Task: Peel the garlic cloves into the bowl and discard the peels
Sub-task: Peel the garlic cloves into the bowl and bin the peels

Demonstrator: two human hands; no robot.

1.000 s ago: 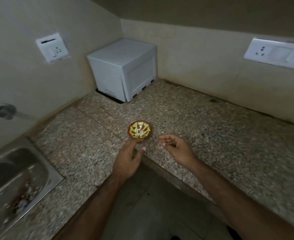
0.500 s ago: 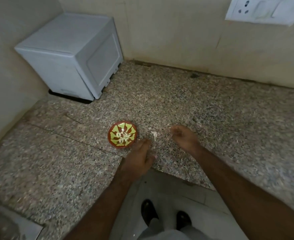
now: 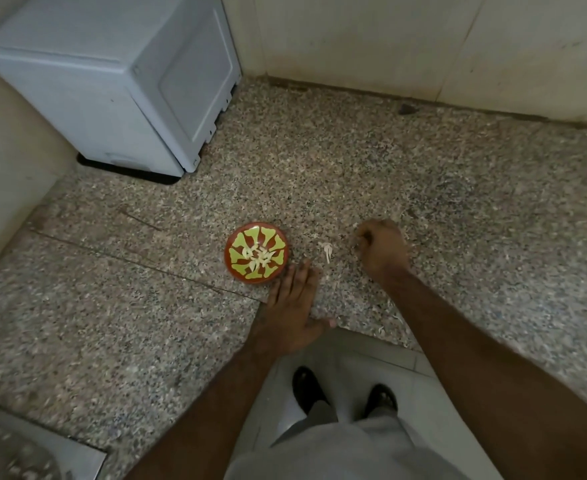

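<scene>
The left hand (image 3: 290,313) lies flat on the counter (image 3: 458,202), fingers straight and together, tips just right of the bowl (image 3: 256,252). Cloves (image 3: 257,255) sit in the bowl. Peels (image 3: 326,250) lie right of it. Beyond them the right hand's (image 3: 384,249) fingers are curled; whether they hold anything cannot be told.

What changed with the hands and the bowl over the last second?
The left hand dropped from the bowl's near rim and now lies flat on the counter edge beside it. The right hand turned knuckles-up and curled its fingers down onto the counter right of a loose peel; whether it grips anything is hidden. The bowl with its cloves stayed put.
</scene>
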